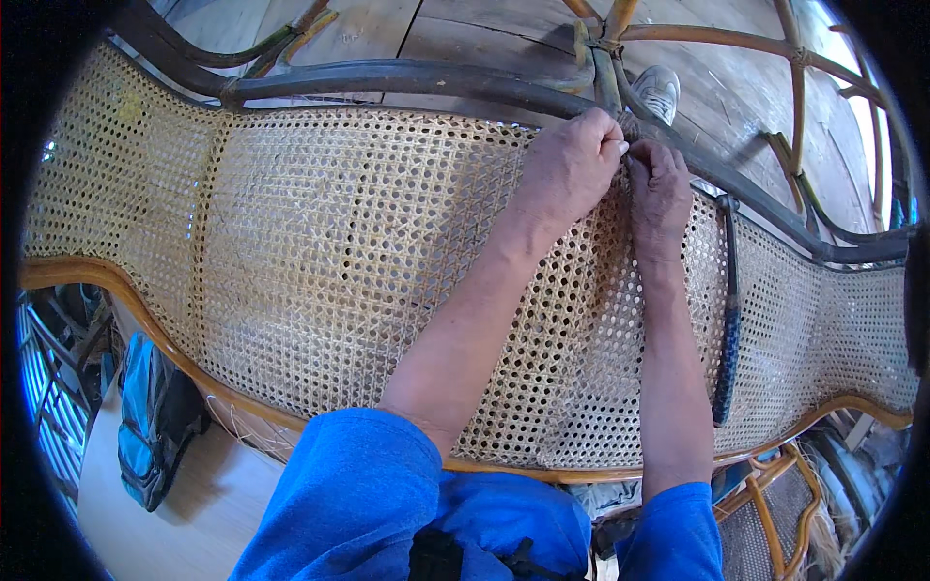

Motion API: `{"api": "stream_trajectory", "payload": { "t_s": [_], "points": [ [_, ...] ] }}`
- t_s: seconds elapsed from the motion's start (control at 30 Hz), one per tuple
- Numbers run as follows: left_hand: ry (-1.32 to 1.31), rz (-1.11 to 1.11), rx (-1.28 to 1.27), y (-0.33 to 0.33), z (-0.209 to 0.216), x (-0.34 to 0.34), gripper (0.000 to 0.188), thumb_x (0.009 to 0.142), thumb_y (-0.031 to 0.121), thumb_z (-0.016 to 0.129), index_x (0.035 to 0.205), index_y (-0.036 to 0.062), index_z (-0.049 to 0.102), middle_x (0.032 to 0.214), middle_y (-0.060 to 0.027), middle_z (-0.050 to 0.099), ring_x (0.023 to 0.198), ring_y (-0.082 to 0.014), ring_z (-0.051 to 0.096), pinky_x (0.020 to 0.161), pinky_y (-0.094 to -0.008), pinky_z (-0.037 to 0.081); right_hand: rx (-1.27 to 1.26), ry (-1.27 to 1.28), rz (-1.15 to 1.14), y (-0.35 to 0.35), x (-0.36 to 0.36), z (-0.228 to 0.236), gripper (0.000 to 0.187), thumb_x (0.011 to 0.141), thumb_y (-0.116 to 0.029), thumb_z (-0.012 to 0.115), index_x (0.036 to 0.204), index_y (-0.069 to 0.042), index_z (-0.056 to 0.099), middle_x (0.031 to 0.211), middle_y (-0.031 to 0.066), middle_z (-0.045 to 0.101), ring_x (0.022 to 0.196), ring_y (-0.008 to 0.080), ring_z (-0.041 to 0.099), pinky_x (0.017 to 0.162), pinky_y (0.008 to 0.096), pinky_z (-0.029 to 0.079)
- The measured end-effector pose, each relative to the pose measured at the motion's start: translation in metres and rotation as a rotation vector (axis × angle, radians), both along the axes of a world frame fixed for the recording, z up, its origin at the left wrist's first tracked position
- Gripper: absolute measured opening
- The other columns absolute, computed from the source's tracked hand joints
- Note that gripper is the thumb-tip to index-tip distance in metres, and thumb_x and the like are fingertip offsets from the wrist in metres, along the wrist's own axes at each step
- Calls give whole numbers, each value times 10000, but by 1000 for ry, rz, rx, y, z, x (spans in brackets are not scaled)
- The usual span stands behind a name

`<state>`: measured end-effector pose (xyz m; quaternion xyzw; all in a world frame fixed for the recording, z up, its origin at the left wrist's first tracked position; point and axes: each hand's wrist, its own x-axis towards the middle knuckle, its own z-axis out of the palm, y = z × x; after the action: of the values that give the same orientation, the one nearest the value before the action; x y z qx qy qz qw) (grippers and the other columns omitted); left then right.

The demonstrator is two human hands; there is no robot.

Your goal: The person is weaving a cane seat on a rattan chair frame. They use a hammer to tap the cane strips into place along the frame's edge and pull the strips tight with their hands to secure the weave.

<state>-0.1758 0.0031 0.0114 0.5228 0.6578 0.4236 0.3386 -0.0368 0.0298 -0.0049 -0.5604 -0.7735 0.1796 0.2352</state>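
Note:
A long panel of woven cane webbing stretches across in front of me, framed by a dark rattan rail on the far side and a light brown one on the near side. My left hand is closed in a pinch at the panel's far edge, thumb and fingertips together. Right beside it, my right hand is closed too, its fingers curled by the dark rail. Whatever the fingertips hold is too small or hidden. A hammer with a dark textured grip lies on the cane, right of my right forearm.
Bent rattan poles rise beyond the rail at the far right, with a light shoe on the floor beside them. A blue and black backpack rests at the near left. At the near right stands another rattan frame.

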Motion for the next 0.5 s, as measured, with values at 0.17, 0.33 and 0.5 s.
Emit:
{"api": "stream_trajectory", "payload": {
  "t_s": [0.17,0.33,0.5],
  "points": [
    [149,64,24,2,-3,0,100,828,113,609,892,37,624,838,-137,660,801,-326,639,702,-399,508,-2,30,-51,-2,2,-2,128,814,-58,601,942,-60,595,881,139,619,855,315,580,752,409,458],
    [345,8,129,2,-6,4,120,808,79,587,907,83,653,882,-100,652,873,-291,625,766,-409,498,-52,133,-90,-2,-1,0,121,832,-69,599,952,-55,587,868,139,634,832,314,591,747,400,460],
    [405,7,148,1,-10,7,130,797,75,595,904,91,668,883,-90,642,884,-282,616,775,-420,486,-79,164,-141,-1,-7,6,118,849,-99,599,955,-48,587,879,139,644,830,326,610,736,394,465]
  ]
}}
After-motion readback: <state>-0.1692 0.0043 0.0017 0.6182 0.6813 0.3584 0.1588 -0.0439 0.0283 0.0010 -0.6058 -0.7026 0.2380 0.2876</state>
